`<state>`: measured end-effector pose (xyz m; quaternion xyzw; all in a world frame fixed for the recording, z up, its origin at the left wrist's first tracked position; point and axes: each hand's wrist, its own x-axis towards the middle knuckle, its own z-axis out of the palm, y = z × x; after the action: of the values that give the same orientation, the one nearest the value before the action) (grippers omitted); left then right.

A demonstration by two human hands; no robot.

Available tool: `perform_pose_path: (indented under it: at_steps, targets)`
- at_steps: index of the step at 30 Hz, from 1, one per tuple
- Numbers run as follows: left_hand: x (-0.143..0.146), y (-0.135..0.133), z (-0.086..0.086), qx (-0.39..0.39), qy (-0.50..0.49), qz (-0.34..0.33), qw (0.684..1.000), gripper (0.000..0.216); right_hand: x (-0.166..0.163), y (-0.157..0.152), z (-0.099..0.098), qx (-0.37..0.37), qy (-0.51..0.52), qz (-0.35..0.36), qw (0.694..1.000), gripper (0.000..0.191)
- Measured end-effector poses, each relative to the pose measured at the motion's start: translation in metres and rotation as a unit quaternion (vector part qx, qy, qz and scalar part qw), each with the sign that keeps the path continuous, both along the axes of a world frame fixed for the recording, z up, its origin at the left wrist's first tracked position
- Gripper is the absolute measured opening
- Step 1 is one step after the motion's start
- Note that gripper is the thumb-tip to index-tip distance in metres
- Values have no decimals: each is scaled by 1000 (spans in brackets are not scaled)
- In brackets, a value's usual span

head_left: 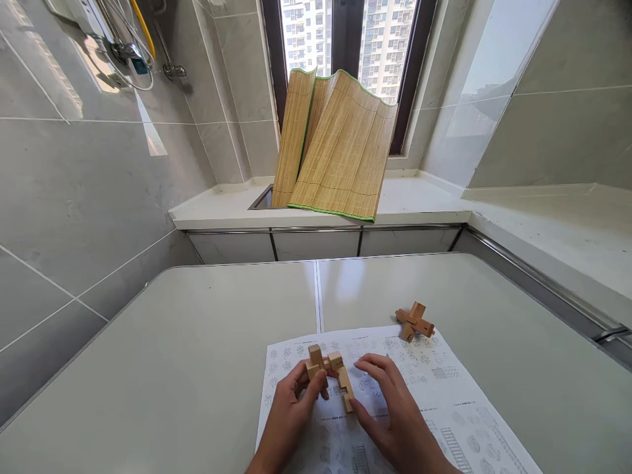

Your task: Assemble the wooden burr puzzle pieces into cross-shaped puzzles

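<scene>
A light wooden interlocking puzzle (330, 374), partly put together from notched bars, stands on a printed instruction sheet (444, 401). My left hand (292, 408) pinches its left side between thumb and fingers. My right hand (390, 411) rests on the sheet with fingers spread, its thumb touching the lower right bar of the puzzle. A second, assembled wooden cross-shaped puzzle (415, 322) lies at the sheet's top right corner, apart from both hands.
The sheet lies on a pale grey table (172, 355) with a seam down its middle. Behind it runs a white counter (424, 201) with a sink recess, and a bamboo mat (336, 151) leans against the window. Tiled walls close in on both sides.
</scene>
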<state>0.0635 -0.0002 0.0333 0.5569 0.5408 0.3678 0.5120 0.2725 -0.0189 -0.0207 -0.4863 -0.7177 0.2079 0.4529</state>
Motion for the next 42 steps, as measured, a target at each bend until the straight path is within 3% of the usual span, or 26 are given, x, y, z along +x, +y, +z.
perform_pose_path:
  at_steps: [4, 9, 23, 31, 36, 40, 42]
  targets:
    - [-1, 2, -4, -5, -6, 20, 1000, 49, 1, 5, 4, -19, -38, 28, 999, 22]
    - [1, 2, -10, 4, -25, 2, 1000, 47, -1, 4, 9, -37, -45, 54, 997, 17]
    - [2, 2, -17, 15, -70, 21, 997, 44, -1, 3, 9, -83, -38, 47, 995, 21]
    - [4, -1, -7, 3, -65, 33, 997, 52, -2, 2, 10, -106, -56, 73, 990, 32]
    - [5, 0, -8, 1, -62, 30, 998, 54, -3, 3, 7, -108, -57, 56, 991, 26]
    - [3, 1, -15, 7, -66, 31, 997, 54, -1, 4, 6, -139, -5, 44, 989, 18]
    - [3, 1, -17, 12, -70, 31, 997, 52, 1, 5, 7, -190, 53, 36, 980, 23]
